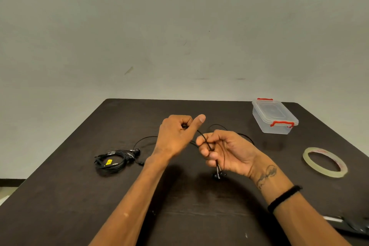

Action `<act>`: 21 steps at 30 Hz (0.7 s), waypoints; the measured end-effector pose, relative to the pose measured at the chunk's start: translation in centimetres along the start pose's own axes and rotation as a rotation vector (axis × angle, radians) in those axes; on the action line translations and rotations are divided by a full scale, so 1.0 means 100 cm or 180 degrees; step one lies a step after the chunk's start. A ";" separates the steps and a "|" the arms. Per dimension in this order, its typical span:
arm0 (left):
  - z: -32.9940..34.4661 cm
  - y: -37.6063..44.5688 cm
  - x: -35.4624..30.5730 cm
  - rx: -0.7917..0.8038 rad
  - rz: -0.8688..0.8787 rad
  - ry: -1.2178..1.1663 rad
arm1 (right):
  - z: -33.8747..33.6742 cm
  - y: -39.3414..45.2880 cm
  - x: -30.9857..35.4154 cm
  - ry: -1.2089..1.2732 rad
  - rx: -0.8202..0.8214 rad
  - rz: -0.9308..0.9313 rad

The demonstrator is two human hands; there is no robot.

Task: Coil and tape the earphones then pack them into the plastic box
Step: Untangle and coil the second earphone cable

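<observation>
Above the middle of the dark table [79, 195], both hands hold one pair of black earphones [218, 174]. My right hand [225, 152] grips the cord, and the two earbuds hang below its fingers. My left hand [177, 136] has its fingers curled round the cord, thumb sticking up. Loose cord trails onto the table behind both hands. A second, coiled bundle of black earphones [113, 161] with a yellow tag lies at the left. The clear plastic box [274, 118], lid on with red clips, stands at the back right. A tape roll [325, 162] lies flat at the right.
A dark tool, possibly scissors [351, 224], lies at the table's lower right edge, partly cut off by the frame. A plain wall rises behind the table's far edge.
</observation>
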State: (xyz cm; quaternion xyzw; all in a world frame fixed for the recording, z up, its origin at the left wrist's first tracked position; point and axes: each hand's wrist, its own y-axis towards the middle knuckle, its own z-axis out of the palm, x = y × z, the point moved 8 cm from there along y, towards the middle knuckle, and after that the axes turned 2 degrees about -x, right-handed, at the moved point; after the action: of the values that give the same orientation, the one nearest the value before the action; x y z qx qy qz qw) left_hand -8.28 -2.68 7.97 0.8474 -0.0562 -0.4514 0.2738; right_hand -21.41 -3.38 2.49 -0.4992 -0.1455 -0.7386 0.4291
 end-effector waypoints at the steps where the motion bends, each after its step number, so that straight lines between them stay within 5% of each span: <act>1: 0.000 0.000 0.000 -0.0043 0.0043 0.0091 | 0.002 0.001 -0.003 -0.0056 0.0041 0.0063; 11: 0.002 -0.006 0.006 -0.0595 -0.0035 0.0561 | 0.032 0.000 0.002 0.0857 0.0644 -0.0174; 17: 0.037 -0.016 0.012 0.0034 -0.0388 0.0637 | 0.023 -0.003 0.029 0.1715 0.0283 -0.1076; 21: 0.059 -0.027 0.013 0.0258 -0.0400 0.0999 | -0.013 -0.024 0.055 0.1942 -0.0570 -0.2028</act>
State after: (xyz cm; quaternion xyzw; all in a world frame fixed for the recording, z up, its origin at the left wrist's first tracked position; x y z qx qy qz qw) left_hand -12.62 -3.31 3.01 0.9197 0.0221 -0.3271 0.2161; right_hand -24.77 -5.49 7.12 -0.2241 -0.0943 -0.9569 0.1588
